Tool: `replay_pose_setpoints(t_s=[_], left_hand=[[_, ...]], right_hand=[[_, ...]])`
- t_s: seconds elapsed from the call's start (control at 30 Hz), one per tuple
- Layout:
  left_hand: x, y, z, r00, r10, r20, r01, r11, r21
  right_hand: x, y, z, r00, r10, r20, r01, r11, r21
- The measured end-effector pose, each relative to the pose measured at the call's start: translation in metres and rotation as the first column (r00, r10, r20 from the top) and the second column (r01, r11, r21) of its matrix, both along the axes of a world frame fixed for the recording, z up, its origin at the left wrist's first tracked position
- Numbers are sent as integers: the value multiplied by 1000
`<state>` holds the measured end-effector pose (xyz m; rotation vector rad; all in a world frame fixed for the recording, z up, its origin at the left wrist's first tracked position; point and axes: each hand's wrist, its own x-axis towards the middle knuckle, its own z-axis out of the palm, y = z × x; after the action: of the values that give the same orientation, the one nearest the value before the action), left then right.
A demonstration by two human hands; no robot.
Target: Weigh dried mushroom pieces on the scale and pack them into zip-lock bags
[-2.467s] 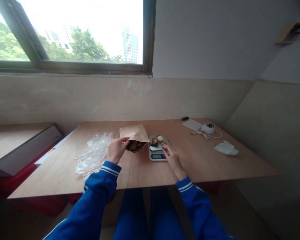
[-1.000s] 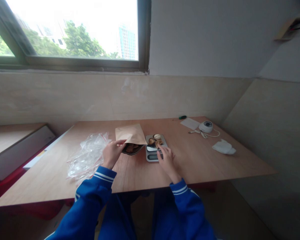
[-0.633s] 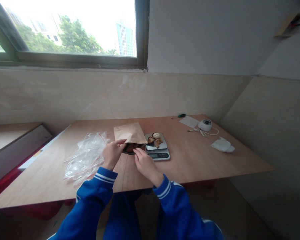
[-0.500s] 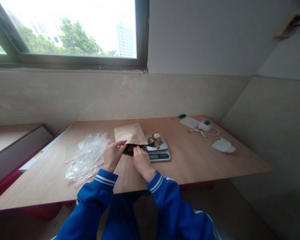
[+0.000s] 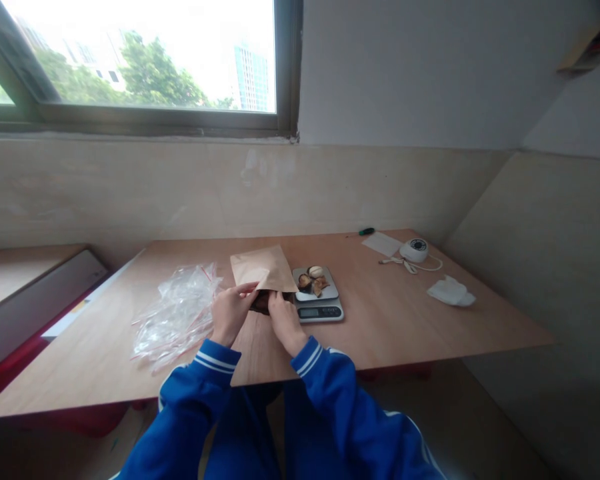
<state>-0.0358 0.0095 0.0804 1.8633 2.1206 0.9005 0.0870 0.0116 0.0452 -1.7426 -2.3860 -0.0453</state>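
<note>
A brown kraft paper bag (image 5: 261, 265) lies on the table with its mouth toward me, and dark brown pieces show in the opening. My left hand (image 5: 231, 312) pinches the upper lip of the mouth at its left side. My right hand (image 5: 285, 320) has its fingertips inside the mouth; they are bent and partly hidden, so what they hold cannot be made out. Just right of the bag stands a kitchen scale (image 5: 330, 313). On its plate sit several dried mushrooms (image 5: 320, 285), one with a pale rounded cap.
Clear plastic zip bags (image 5: 177, 317) lie in a heap on the left of the table (image 5: 395, 327). At the right are a white dome camera (image 5: 414, 250) with its cable, a white paper sheet (image 5: 381, 244), a green-handled screwdriver (image 5: 366, 232) and a crumpled white bag (image 5: 451, 291).
My right hand's fingers have reached slightly deeper into the bag's mouth. My left hand keeps its pinch on the lip. The whole view has shifted a little.
</note>
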Motion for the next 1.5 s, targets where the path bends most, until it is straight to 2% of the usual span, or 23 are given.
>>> replay_pose_setpoints(t_s=[0.2,0.37,0.57,0.93,1.03,1.13,1.2,1.27,1.37,1.5], left_hand=[[-4,-2,5,999,29,15,-29,999,-14],[-8,-1,9,998,58,16,-58,998,-36],[-4,3,5,998,58,-13,-58,998,-9],[-4,5,2,999,33,-6,-33,999,25],[-3,4,3,999,43,-5,-43,999,9],[-8,5,5,998,63,-9,-63,998,-4],[-15,6,6,996,89,-15,-89,996,-9],[-24,8,7,992,125,-13,-125,992,-6],[-33,10,7,985,170,12,-170,985,3],[-35,9,5,986,165,38,-166,986,7]], right_hand=[[3,-9,0,998,64,1,-63,990,124],[15,-19,-1,977,132,-169,-88,966,244],[29,-14,-2,956,148,-253,-78,961,266],[32,-12,0,895,237,-377,-106,936,337],[34,-16,4,843,312,-438,-151,919,363],[41,-26,4,731,444,-518,-222,873,434],[50,-32,0,674,483,-559,-211,851,480],[62,-35,-6,656,462,-597,-144,853,501],[79,-28,-14,682,378,-626,-39,874,485],[90,-9,-19,804,257,-536,0,902,431]])
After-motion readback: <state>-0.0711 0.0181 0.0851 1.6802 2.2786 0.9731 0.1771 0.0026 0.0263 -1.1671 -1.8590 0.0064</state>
